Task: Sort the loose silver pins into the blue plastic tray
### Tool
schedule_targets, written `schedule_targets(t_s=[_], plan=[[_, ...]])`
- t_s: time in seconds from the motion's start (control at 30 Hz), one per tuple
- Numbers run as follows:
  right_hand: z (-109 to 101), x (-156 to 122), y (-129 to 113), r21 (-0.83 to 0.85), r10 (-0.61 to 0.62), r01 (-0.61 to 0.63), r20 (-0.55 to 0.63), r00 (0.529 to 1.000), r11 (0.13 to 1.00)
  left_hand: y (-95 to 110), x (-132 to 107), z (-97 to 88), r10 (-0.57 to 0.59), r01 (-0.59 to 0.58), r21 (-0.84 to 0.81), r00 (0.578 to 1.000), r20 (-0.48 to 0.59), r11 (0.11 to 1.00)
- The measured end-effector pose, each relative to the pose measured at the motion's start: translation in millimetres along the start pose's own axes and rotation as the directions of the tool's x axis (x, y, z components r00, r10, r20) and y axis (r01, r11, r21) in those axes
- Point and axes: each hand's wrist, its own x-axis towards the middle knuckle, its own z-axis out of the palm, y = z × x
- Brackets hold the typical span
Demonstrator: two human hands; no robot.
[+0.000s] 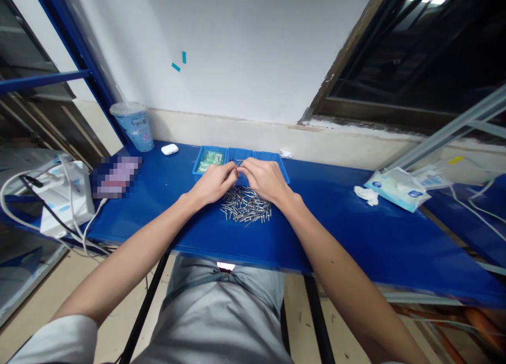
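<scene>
Metal pins (249, 206) heaped near left grip (215, 182) and right grip (264, 178), both in a pinch, contents impossible to tell.

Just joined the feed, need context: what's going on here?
A person's left hand and right hand meet at the fingers just above a heap of thin metal pieces on a blue table. Whatever is between the fingers is too small to tell. Behind is a blue divided tray, its left compartment holding greenish contents.

Left hand (215, 182), right hand (263, 178) meeting at fingertips (236, 168); arms (136, 253) outstretched.
</scene>
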Motion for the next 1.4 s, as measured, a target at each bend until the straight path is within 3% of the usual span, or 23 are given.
schedule_targets(t_s=[0.2, 0.6, 0.77, 0.9, 1.17, 1.4], plan=[[-4, -6, 3, 0.007, 0.048, -0.048, 0.059, 0.997, 0.999, 0, 0, 2.3, -0.011, 0.010, 0.030, 1.000, 0.003, 0.999], [17, -31, -5, 0.176, 0.124, -0.108, -0.082, 0.989, 0.978, 0, 0, 1.3, 0.075, -0.077, 0.018, 0.993, 0.091, 0.997], [20, -32, -7, 0.299, 0.168, -0.135, -0.087, 0.982, 0.945, -1, 0, 1.6, 0.041, -0.043, 0.023, 0.995, 0.093, 0.999], [19, -30, -8, 0.289, 0.169, -0.133, -0.101, 0.980, 0.948, -2, -1, 2.4, 0.044, -0.045, 0.018, 0.996, 0.078, 0.999], [13, -31, -4, 0.312, 0.177, -0.167, -0.003, 0.984, 0.935, 0, -1, 3.0, 0.040, -0.043, 0.032, 0.994, 0.097, 0.999], [14, -30, -4, 0.256, 0.194, -0.175, -0.052, 0.980, 0.951, 0, -1, 3.7, 0.062, -0.063, 0.007, 0.993, 0.097, 0.998]])
